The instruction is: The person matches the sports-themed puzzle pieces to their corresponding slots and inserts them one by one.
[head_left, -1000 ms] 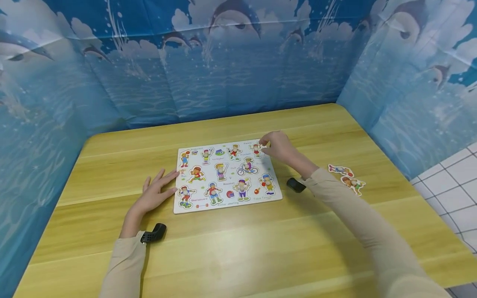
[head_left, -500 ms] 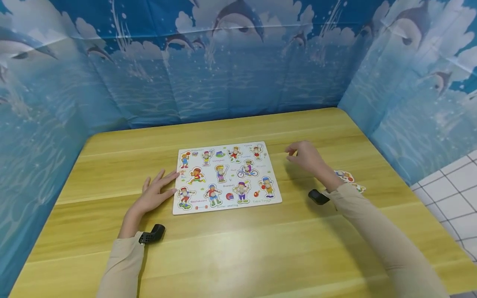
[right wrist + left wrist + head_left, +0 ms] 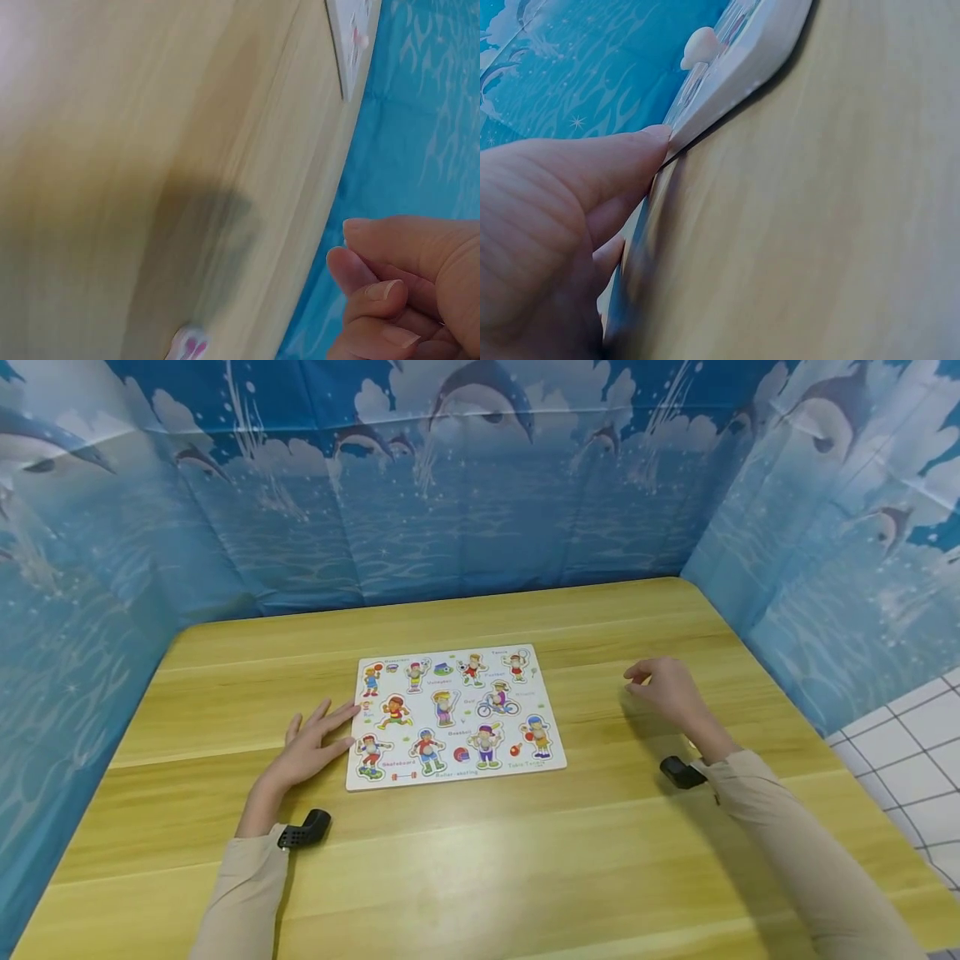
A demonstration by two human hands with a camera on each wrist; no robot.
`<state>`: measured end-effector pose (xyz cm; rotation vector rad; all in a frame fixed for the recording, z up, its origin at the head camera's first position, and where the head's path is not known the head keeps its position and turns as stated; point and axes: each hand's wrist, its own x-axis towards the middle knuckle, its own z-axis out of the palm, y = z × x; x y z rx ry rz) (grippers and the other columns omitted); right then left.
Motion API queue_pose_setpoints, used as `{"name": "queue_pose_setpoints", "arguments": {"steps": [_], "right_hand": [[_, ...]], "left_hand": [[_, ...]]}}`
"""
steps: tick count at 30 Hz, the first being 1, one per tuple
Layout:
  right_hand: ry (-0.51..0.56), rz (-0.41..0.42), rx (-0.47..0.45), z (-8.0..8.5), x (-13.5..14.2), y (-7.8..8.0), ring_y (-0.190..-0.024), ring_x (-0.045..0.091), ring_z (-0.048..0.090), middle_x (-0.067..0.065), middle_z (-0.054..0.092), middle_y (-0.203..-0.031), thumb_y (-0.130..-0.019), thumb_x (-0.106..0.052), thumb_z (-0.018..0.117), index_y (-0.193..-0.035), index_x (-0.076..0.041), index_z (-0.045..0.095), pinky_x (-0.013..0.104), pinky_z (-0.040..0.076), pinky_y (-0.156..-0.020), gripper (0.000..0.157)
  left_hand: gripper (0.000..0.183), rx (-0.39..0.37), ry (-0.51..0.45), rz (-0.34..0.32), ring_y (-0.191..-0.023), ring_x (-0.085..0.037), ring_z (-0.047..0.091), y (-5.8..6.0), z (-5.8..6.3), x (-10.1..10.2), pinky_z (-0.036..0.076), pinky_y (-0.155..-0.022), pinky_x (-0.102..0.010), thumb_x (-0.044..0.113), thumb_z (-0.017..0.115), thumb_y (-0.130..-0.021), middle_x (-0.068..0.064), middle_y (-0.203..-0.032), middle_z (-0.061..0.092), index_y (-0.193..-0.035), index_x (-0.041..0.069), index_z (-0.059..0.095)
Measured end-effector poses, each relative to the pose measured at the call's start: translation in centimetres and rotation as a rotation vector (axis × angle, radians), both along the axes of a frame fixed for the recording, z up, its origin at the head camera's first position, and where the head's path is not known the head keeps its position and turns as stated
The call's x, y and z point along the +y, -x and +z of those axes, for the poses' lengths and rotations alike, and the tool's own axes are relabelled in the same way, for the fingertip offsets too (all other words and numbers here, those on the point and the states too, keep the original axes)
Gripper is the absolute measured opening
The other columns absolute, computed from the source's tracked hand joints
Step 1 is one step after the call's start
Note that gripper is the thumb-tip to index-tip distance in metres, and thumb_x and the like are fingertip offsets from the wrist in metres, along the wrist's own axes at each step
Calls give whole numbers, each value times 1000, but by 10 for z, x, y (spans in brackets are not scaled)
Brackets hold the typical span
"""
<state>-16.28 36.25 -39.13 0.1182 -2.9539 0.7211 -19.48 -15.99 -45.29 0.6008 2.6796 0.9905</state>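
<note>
A white wooden peg puzzle board (image 3: 465, 756) with printed sports figures lies mid-table, small round knobs on several of its pieces. At its left edge my left hand (image 3: 306, 752) rests with fingers spread, thumb (image 3: 622, 154) touching the board's side. One knob (image 3: 701, 49) stands up near that edge in the left wrist view. My right hand (image 3: 669, 693) hovers above the table to the right of the board, fingers loosely curled, nothing seen in it. Part of a loose puzzle piece (image 3: 187, 345) shows below it in the right wrist view; the head view hides the loose pieces behind my hand.
The light wooden table (image 3: 450, 868) backs onto a blue dolphin-print curtain (image 3: 465, 527). Black cameras sit on the left wrist (image 3: 306, 830) and right wrist (image 3: 682, 772). White floor tiles (image 3: 915, 752) show beyond the table's right edge.
My right hand has moved right, from the tennis figure at the board's top right corner to over the loose pieces, now covering them. The left hand stays at the board's left edge.
</note>
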Motion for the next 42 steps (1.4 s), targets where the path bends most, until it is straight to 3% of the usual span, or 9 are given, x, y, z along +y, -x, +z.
{"name": "queue_pose_setpoints", "arguments": {"steps": [10, 17, 22, 25, 29, 34, 42], "right_hand": [[-39, -86, -63, -9, 35, -14, -79, 40, 62, 32, 65, -95, -89, -6, 57, -101, 13, 66, 47, 50, -69, 25], [-122, -133, -29, -9, 46, -22, -64, 33, 63, 27, 69, -81, -85, -8, 59, -86, 11, 70, 51, 51, -66, 22], [-173, -170, -53, -5, 48, -26, -48, 20, 51, 10, 60, -51, -82, -7, 58, -60, 3, 67, 35, 42, -50, 26], [-193, -174, -93, -6, 50, -27, -45, 18, 49, 8, 59, -48, -82, -8, 58, -58, 3, 67, 35, 42, -48, 28], [-210, -176, -112, -9, 50, -27, -45, 17, 55, 9, 64, -51, -83, -10, 61, -67, 4, 72, 40, 48, -53, 24], [-200, -193, -106, -13, 49, -28, -40, 14, 50, 1, 56, -42, -82, -10, 61, -62, 3, 70, 28, 39, -45, 26], [-209, -192, -84, -15, 49, -30, -41, 16, 48, 4, 53, -41, -80, -9, 63, -55, 1, 67, 30, 38, -45, 27]], "left_hand": [[56, 31, -60, -9, -147, -39, 2, -5, 0, 2, -15, -110, -61, 36, 52, -95, -14, -154, 28, -145, 18, 37], [55, -1, -13, 4, -146, -41, 0, -3, 0, 0, -14, -110, -62, 30, 52, -96, -15, -155, 25, -146, 14, 35], [55, -3, -16, 5, -146, -41, 0, -4, 1, -1, -14, -110, -62, 29, 52, -96, -15, -155, 25, -146, 13, 35], [55, -3, -8, 6, -146, -41, 0, -3, 0, -2, -14, -111, -61, 29, 52, -96, -14, -156, 24, -146, 14, 34], [56, -3, -2, 3, -147, -40, 0, -1, -2, -3, -14, -111, -61, 30, 52, -96, -13, -156, 24, -146, 15, 34], [55, 4, 1, 2, -147, -41, 1, -2, -3, -3, -14, -111, -62, 30, 52, -96, -13, -156, 25, -146, 15, 34], [55, 10, 1, -3, -146, -41, 1, -1, 0, -1, -13, -111, -62, 30, 51, -96, -15, -155, 27, -146, 14, 35]]}}
